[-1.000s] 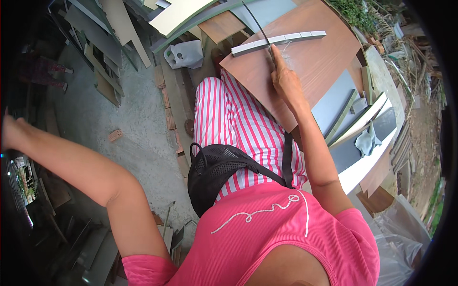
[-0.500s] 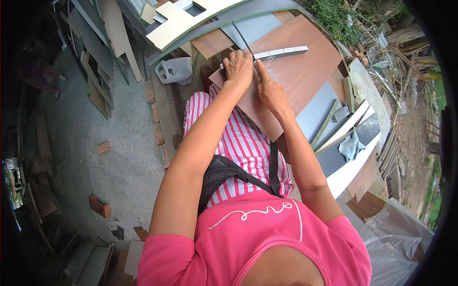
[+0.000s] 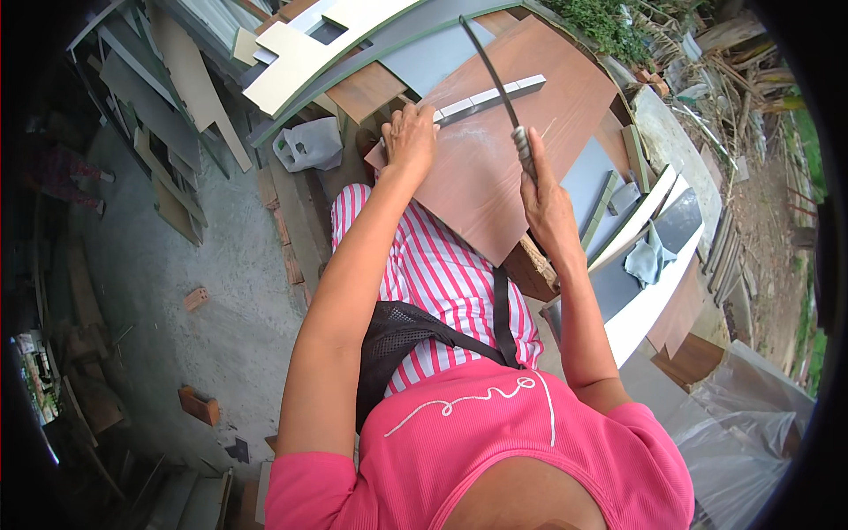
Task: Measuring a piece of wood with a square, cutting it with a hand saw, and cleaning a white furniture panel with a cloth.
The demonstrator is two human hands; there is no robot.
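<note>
My right hand [image 3: 549,212] is closed round the pale, wrapped handle of a long-bladed knife [image 3: 495,79], whose thin dark blade points up and away to the left, raised over the board. My left hand [image 3: 410,141] presses down at the left end of a narrow strip [image 3: 490,99] with a white top marked off in segments and a dark side; its fingertips are partly hidden. The strip lies across a large reddish-brown wooden board [image 3: 495,190], in front of my knees. A little pale dust shows on the board beside the strip.
A white plastic bag [image 3: 309,144] lies left of my left hand. Cut panels [image 3: 309,57] lie at the far side, and boards [image 3: 163,106] lean at the left. A blue-grey cloth [image 3: 649,256] rests on panels at the right. Brick pieces [image 3: 199,405] sit on the concrete floor.
My right hand has moved right and nearer, lifting the knife away from the strip. My left hand has shifted slightly left and stays at the strip's end.
</note>
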